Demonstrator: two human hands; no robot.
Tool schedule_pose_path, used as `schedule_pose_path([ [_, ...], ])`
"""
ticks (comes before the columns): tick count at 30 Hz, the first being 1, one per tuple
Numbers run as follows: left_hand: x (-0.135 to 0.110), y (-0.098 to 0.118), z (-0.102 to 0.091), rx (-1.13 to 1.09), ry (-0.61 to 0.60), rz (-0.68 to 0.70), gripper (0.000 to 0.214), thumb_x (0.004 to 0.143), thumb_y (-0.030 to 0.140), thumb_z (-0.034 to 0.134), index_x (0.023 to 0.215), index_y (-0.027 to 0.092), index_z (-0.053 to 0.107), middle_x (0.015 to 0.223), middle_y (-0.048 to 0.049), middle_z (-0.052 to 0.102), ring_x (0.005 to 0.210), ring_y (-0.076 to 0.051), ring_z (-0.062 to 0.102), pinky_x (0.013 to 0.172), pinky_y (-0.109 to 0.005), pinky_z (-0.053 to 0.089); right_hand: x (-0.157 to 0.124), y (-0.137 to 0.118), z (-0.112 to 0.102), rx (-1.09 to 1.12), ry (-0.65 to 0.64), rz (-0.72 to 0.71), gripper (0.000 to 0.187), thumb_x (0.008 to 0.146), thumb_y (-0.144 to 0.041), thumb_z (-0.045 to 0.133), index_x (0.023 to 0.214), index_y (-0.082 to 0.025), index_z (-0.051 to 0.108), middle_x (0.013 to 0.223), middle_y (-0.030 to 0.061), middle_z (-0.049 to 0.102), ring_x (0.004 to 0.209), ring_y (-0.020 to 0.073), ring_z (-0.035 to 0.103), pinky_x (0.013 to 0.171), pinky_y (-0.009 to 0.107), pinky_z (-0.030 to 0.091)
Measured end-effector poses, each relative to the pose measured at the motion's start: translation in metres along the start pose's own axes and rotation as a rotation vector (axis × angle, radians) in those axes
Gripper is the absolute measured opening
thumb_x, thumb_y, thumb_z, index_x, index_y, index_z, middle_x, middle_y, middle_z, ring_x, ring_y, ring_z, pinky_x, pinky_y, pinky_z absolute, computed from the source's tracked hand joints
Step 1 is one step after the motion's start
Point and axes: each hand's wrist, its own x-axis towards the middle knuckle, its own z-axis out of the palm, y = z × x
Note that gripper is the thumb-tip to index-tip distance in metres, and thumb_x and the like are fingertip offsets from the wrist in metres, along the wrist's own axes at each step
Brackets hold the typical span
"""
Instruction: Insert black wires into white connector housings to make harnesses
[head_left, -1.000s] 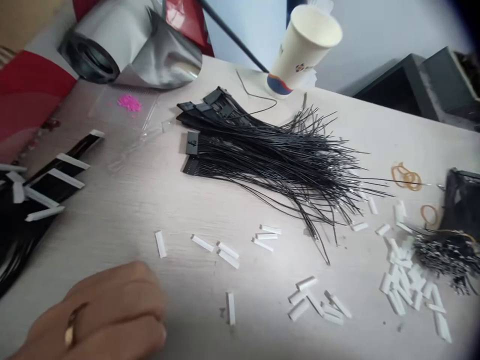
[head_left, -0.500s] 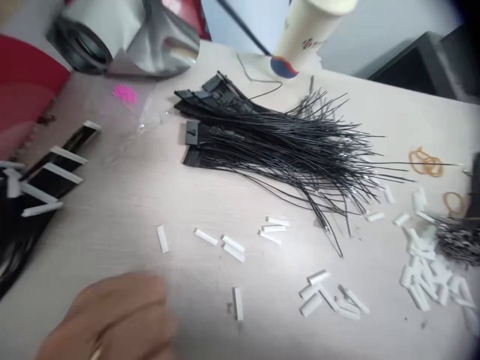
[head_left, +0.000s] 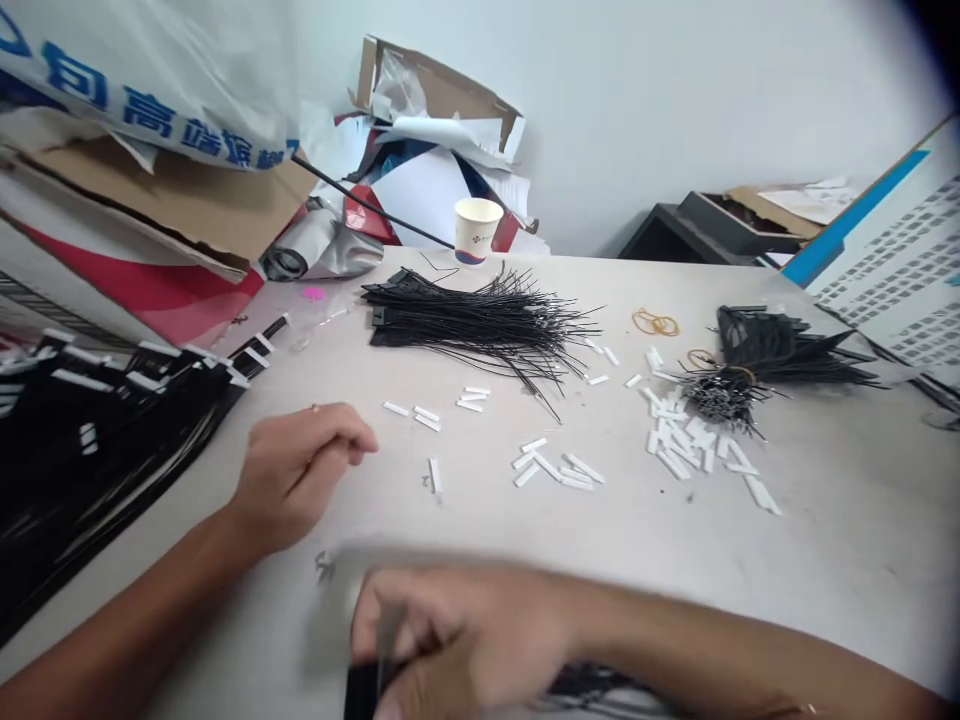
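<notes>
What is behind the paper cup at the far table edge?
Behind the paper cup, crumpled white paper and a torn cardboard flap pile against the white wall; the cup hides what sits directly behind it.

A plain white wall (head_left: 637,110) fills the back of the room, lit by soft, even light. Against it, at the left, leans a heap of flattened cardboard (head_left: 172,190) under a white plastic sack (head_left: 142,80) with blue lettering. A torn cardboard box (head_left: 439,70) and loose papers (head_left: 420,195) sit behind the far edge of the long, pale wood-grain table (head_left: 840,520). A silver roll (head_left: 315,245) and a thin black rod (head_left: 367,205) lie by that heap. Further right, a low dark shelf (head_left: 660,238) stands near the wall, with papers (head_left: 810,200) on top. A white board (head_left: 892,270) with a blue stripe leans at the right.
</notes>
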Motion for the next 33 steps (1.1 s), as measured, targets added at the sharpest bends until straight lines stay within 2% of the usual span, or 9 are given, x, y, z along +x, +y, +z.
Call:
schedule_pose_path([
  [2,0.002,0.009,0.002,-0.116,-0.184,-0.266,0.014,0.083,0.019,0.056,0.083,0.021,0.07,0.061,0.0011,0.063,0.048,-0.012,0.054,0.044,-0.022,0.042,-0.005,-0.005,-0.008,0.149,-0.085,-0.089,0.044,0.083,-0.042,0.069,0.099,-0.024,0.032,0.061,-0.0059,0.064,0.044,0.0133,0.063,0.044,0.023,0.051],
  [3,0.003,0.013,0.003,-0.22,-0.287,-0.38,0.016,0.084,0.026,0.057,0.087,0.02,0.07,0.062,0.0003,0.063,0.047,-0.012,0.053,0.042,-0.021,0.041,-0.01,-0.01,-0.012,0.156,-0.051,-0.135,0.044,0.085,-0.043,0.067,0.099,-0.024,0.031,0.065,-0.003,0.068,0.046,0.016,0.065,0.044,0.026,0.053],
  [5,0.003,0.02,0.007,-0.436,-0.426,-0.526,0.025,0.084,0.034,0.059,0.103,0.02,0.068,0.067,-0.0002,0.064,0.044,-0.011,0.053,0.039,-0.021,0.041,-0.019,-0.023,-0.019,0.084,0.118,-0.224,0.041,0.086,-0.039,0.067,0.096,-0.024,0.03,0.065,-0.0003,0.07,0.045,0.018,0.066,0.041,0.026,0.053],
  [7,0.003,0.023,0.01,-0.555,-0.474,-0.588,0.039,0.082,0.035,0.065,0.119,0.022,0.061,0.07,0.0005,0.063,0.044,-0.011,0.055,0.038,-0.021,0.042,-0.026,-0.034,-0.023,0.017,0.273,-0.278,0.038,0.087,-0.035,0.066,0.094,-0.023,0.03,0.064,0.0007,0.07,0.044,0.0179,0.066,0.038,0.023,0.051],
  [11,-0.001,0.02,0.014,-0.658,-0.426,-0.643,0.045,0.078,0.028,0.072,0.12,0.02,0.058,0.071,0.0014,0.061,0.048,-0.013,0.06,0.04,-0.023,0.05,-0.029,-0.041,-0.024,-0.022,0.384,-0.298,0.035,0.088,-0.033,0.063,0.093,-0.023,0.03,0.062,-0.0003,0.068,0.044,0.0172,0.066,0.038,0.022,0.051],
  [18,-0.006,0.02,0.014,-0.719,-0.314,-0.693,0.02,0.077,0.022,0.072,0.097,0.017,0.07,0.068,-0.0001,0.062,0.047,-0.012,0.061,0.04,-0.022,0.052,-0.028,-0.038,-0.027,0.076,0.347,-0.259,0.027,0.087,-0.027,0.061,0.094,-0.022,0.035,0.073,0.0044,0.072,0.055,0.0182,0.07,0.047,0.026,0.055],
  [26,-0.014,0.01,0.002,-0.739,-0.203,-0.787,0.022,0.074,0.026,0.076,0.094,0.018,0.072,0.061,0.0002,0.062,0.043,-0.012,0.058,0.037,-0.022,0.049,-0.025,-0.034,-0.03,0.146,0.328,-0.225,0.03,0.086,-0.039,0.06,0.091,-0.022,0.036,0.072,0.0068,0.073,0.048,0.0188,0.067,0.039,0.024,0.05],
  [29,-0.016,0.008,0.0,-0.749,-0.186,-0.782,0.021,0.073,0.025,0.077,0.093,0.018,0.072,0.061,-0.0003,0.063,0.043,-0.012,0.058,0.037,-0.022,0.049,-0.025,-0.034,-0.025,0.061,0.463,-0.221,0.029,0.086,-0.04,0.061,0.088,-0.02,0.04,0.068,0.0037,0.07,0.048,0.0173,0.066,0.039,0.024,0.051],
  [33,-0.017,0.012,0.002,-0.768,-0.186,-0.77,0.018,0.071,0.02,0.077,0.088,0.017,0.072,0.058,0.0011,0.062,0.042,-0.011,0.057,0.036,-0.021,0.049,-0.033,-0.046,-0.015,-0.223,0.71,-0.174,0.022,0.089,-0.033,0.06,0.081,-0.017,0.048,0.068,0.0013,0.063,0.055,0.0119,0.062,0.046,0.021,0.048],
])
